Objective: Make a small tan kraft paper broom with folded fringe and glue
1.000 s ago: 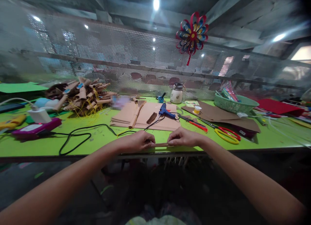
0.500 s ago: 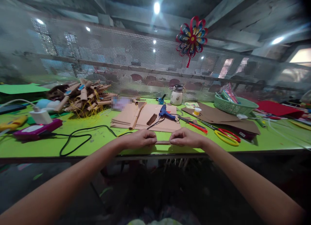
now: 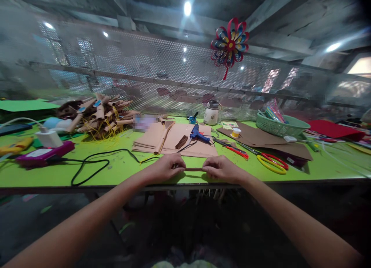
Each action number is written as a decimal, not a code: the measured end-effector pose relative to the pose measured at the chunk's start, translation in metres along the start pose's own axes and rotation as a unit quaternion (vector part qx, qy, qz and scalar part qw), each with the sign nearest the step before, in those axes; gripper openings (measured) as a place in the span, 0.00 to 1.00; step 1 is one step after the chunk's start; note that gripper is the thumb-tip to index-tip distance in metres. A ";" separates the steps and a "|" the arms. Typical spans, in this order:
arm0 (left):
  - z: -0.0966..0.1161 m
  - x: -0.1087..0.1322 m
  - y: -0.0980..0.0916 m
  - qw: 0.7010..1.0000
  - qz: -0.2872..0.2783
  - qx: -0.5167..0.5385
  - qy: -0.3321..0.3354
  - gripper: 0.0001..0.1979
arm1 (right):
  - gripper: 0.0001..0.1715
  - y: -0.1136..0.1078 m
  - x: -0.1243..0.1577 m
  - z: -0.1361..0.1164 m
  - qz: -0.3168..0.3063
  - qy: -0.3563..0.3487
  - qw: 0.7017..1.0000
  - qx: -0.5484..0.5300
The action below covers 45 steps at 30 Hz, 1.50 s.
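Near the front edge of the green table, a thin strip of brown paper (image 3: 193,169) stretches between my two hands. My left hand (image 3: 169,167) pinches its left end, and my right hand (image 3: 219,168) pinches the right end. Fingers hide both ends of the strip. Just beyond lie stacked brown paper sheets (image 3: 199,150), bearing a blue glue gun (image 3: 198,133), a small pile of folded brown pieces (image 3: 181,142) and a rolled paper bundle with a fringed end (image 3: 164,136).
Scissors with red and yellow handles (image 3: 272,163) lie on the right, before a green basket (image 3: 290,127). A purple power strip (image 3: 45,154) with a black cable (image 3: 92,161) is at left, near heaped paper rolls (image 3: 101,117). A white bottle (image 3: 211,113) stands behind.
Both hands have turned slightly, and the strip between them now looks narrower and more rolled or edge-on. The things on the table stay where they were.
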State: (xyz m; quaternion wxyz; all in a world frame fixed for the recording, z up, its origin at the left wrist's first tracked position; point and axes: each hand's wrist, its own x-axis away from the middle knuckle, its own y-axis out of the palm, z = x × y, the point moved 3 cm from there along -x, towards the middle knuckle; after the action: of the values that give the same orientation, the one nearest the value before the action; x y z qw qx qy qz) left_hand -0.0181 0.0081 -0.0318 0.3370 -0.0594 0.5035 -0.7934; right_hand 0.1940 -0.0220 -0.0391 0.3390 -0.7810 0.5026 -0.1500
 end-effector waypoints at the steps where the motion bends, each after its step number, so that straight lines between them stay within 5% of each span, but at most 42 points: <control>1: 0.002 0.000 0.001 1.000 -0.004 0.003 0.003 0.11 | 0.17 0.000 0.001 0.000 0.004 -0.003 1.000 0.001; 11: 0.019 -0.005 0.011 0.997 0.005 0.069 -0.028 0.12 | 0.16 -0.006 0.004 -0.007 0.101 -0.046 0.993 -0.049; 19: 0.025 0.002 0.015 0.935 -0.088 0.324 -0.117 0.20 | 0.22 -0.007 0.007 0.001 0.075 0.003 0.981 -0.181; 26: 0.028 -0.001 0.013 0.930 -0.082 0.336 -0.122 0.18 | 0.22 -0.006 0.008 -0.005 0.072 0.023 0.970 -0.231; 31: 0.019 -0.008 0.013 0.984 -0.017 0.159 -0.076 0.13 | 0.17 -0.009 0.006 -0.002 0.123 -0.006 0.986 -0.115; 35: 0.012 -0.013 0.016 0.997 0.006 0.061 -0.054 0.11 | 0.14 -0.006 0.006 0.004 0.135 -0.012 0.989 -0.051; 38: 0.009 -0.014 0.012 0.988 0.136 0.019 -0.074 0.11 | 0.11 -0.007 0.013 -0.006 0.231 -0.090 0.966 0.079; 41: 0.011 -0.014 0.017 0.959 0.191 0.102 -0.185 0.17 | 0.12 0.003 0.021 -0.023 0.310 -0.170 0.900 0.254; 45: 0.025 -0.018 0.035 0.911 0.091 0.313 -0.251 0.21 | 0.15 0.035 0.026 -0.038 0.292 -0.206 0.857 0.372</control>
State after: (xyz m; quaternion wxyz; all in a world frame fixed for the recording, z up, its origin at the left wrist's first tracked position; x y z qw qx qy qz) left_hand 0.0237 -0.0099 -0.0446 0.5242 -0.1022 0.1314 -0.8351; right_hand 0.1599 -0.0690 -0.0385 0.7280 -0.4270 0.5334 -0.0554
